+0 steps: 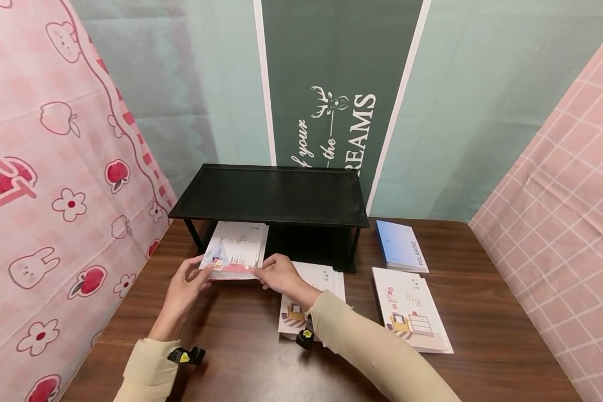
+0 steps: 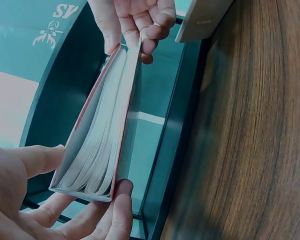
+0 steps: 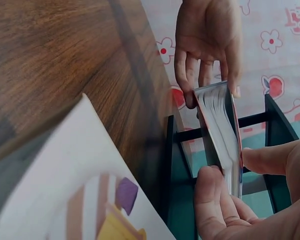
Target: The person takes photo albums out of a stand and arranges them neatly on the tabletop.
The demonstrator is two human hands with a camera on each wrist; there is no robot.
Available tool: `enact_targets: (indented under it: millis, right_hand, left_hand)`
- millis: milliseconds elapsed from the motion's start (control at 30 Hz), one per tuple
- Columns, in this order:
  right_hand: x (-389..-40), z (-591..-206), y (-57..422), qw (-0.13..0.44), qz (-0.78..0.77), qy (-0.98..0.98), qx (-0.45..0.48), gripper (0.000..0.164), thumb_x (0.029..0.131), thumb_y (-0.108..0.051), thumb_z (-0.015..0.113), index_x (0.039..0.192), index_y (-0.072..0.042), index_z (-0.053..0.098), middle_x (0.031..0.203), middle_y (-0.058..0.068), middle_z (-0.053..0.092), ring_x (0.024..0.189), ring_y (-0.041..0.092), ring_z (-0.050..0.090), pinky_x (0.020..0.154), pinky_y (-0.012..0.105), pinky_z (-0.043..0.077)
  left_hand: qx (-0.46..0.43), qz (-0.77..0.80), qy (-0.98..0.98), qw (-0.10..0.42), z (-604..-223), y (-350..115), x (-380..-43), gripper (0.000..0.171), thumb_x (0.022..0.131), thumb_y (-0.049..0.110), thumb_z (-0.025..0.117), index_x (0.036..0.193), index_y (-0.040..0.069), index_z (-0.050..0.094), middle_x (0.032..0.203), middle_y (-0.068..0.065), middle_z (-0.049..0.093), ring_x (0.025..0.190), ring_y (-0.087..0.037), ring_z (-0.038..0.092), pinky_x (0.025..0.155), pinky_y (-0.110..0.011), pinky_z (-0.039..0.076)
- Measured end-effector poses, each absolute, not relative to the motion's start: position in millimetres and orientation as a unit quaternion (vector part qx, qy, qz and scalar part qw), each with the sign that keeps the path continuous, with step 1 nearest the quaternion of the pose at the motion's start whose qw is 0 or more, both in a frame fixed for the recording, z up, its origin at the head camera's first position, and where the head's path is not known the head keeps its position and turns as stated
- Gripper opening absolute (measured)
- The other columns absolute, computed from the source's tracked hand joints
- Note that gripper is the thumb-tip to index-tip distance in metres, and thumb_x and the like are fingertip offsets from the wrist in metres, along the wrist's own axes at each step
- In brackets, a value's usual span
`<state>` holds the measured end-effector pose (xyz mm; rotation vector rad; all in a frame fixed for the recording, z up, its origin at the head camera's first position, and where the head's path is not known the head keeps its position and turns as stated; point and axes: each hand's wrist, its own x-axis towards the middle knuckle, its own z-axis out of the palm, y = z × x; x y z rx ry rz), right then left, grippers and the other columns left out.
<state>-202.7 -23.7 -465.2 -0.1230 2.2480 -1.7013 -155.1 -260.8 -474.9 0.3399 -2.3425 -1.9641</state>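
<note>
Both hands hold one thick photo album (image 1: 237, 248) with a white cover, a drawn tent and a pink strip. My left hand (image 1: 185, 285) pinches its left corner, thumb on the cover and fingers beneath. At the right corner my right hand (image 1: 281, 274) grips the same way. The album's far part lies under the top board of a black two-tier rack (image 1: 271, 195). In the left wrist view the album's page edges (image 2: 97, 145) show between its covers, with the thumb on one cover and fingers on the other. The right wrist view shows the pages (image 3: 220, 120) as well.
Another white album (image 1: 311, 301) lies under my right forearm, partly hidden by it. To the right lie a white album with a drawn armchair (image 1: 412, 312) and a blue album marked POLAROID (image 1: 401, 245). All rest on the brown wooden table (image 1: 251, 363). Patterned cloths hang around it.
</note>
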Motion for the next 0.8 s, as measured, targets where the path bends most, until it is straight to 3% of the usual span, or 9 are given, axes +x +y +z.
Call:
enact_targets:
  millis: [200,567,800]
  right_hand:
    - [-197,-465,-20,0.153,-0.595,0.788,-0.048,0.029,0.098,-0.015,0.081,0.108,0.002,0.060,0.099,0.025,0.077,0.074,0.026,0.074,0.081,0.049,0.064]
    - [-187,-466,-15,0.143,-0.601,0.785,-0.046,0.027,0.098,-0.014,0.081,0.106,-0.001,0.059,0.091,0.019,0.076,0.066,0.018,0.068,0.078,0.048,0.064]
    - [-180,-463,-10,0.142,-0.574,0.805,-0.060,0.028,0.098,-0.018,0.081,0.108,-0.003,0.059,0.083,0.006,0.072,0.066,0.016,0.068,0.063,0.028,0.055]
  left_hand:
    - [0.115,-0.626,-0.771,0.035,-472,-258,-150,0.053,0.110,0.024,0.064,0.155,0.002,0.047,0.143,-0.027,0.057,0.097,0.005,0.064,0.090,-0.021,0.060]
    - [0.095,-0.564,-0.820,0.012,-465,-260,-143,0.066,0.108,0.035,0.067,0.163,0.006,0.045,0.152,-0.026,0.056,0.110,-0.008,0.067,0.097,-0.028,0.060]
    - [0.086,-0.545,-0.834,0.013,-460,-261,-137,0.060,0.108,0.034,0.069,0.159,0.008,0.050,0.144,-0.024,0.061,0.105,-0.005,0.063,0.091,-0.020,0.057]
